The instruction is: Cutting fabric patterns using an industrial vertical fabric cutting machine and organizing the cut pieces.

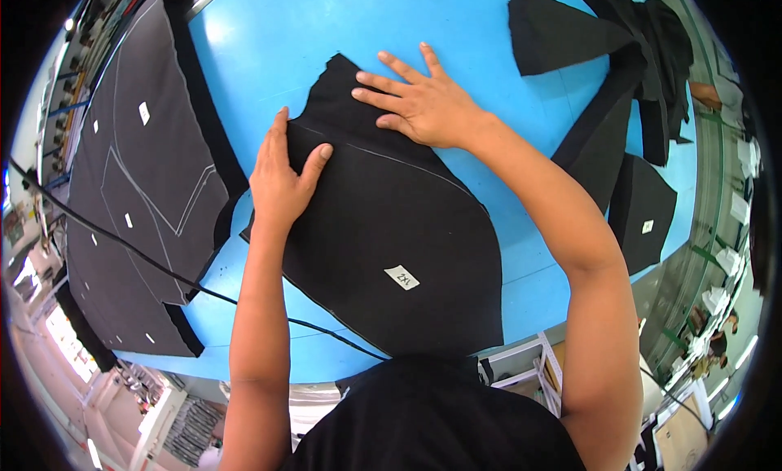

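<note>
A cut piece of black fabric [383,218] lies in front of me on a blue table. It carries a white paper label [401,277] and a pale chalk line that curves across its upper part. My left hand [281,173] rests on the fabric's left edge, thumb held apart from the fingers. Farther up and to the right, my right hand [423,100] lies with fingers spread over the narrow upper end of the piece. Neither hand holds anything.
The blue table [269,23] also bears a thick chalk-marked stack of black fabric [155,169] at left. Several loose black pieces [603,129] lie at right, one labelled. A black cable [147,259] crosses from the left toward my body. Metal shelving [529,365] stands below the near edge.
</note>
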Demonstrator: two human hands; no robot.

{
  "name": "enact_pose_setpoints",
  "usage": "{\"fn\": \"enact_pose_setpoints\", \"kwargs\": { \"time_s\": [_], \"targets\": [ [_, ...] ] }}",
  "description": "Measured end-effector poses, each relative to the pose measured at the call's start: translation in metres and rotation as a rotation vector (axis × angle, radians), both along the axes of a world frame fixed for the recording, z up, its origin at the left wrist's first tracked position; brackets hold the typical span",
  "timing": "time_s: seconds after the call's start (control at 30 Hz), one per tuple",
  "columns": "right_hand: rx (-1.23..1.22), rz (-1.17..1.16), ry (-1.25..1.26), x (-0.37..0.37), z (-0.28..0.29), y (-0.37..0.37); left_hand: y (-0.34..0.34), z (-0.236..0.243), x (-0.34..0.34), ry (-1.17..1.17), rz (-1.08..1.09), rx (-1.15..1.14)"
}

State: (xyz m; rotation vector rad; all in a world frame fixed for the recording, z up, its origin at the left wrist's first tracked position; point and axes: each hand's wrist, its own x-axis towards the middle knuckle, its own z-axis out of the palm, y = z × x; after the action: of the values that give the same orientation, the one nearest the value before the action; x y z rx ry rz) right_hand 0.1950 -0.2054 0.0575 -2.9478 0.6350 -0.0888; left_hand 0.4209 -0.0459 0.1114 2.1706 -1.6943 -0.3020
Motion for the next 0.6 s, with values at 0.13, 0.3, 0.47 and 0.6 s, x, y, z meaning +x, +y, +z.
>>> {"fn": "enact_pose_setpoints", "kwargs": {
  "time_s": [0.13,0.3,0.47,0.6],
  "targets": [
    [0.004,-0.189,-0.142,-0.024,0.015,0.004,-0.002,-0.004,0.002,0.032,0.021,0.031],
    [0.410,-0.407,-0.524,-0.111,0.052,0.073,0.007,-0.006,0.011,-0.150,-0.051,-0.082],
    [0.768,-0.879,-0.648,-0.180,0.063,0.185,0.006,0.031,-0.060,-0.035,-0.363,-0.124],
    [0.912,-0.984,-0.595,-0.175,0.056,0.233,-0.013,0.041,-0.115,0.098,-0.759,0.060]
  ]
}}
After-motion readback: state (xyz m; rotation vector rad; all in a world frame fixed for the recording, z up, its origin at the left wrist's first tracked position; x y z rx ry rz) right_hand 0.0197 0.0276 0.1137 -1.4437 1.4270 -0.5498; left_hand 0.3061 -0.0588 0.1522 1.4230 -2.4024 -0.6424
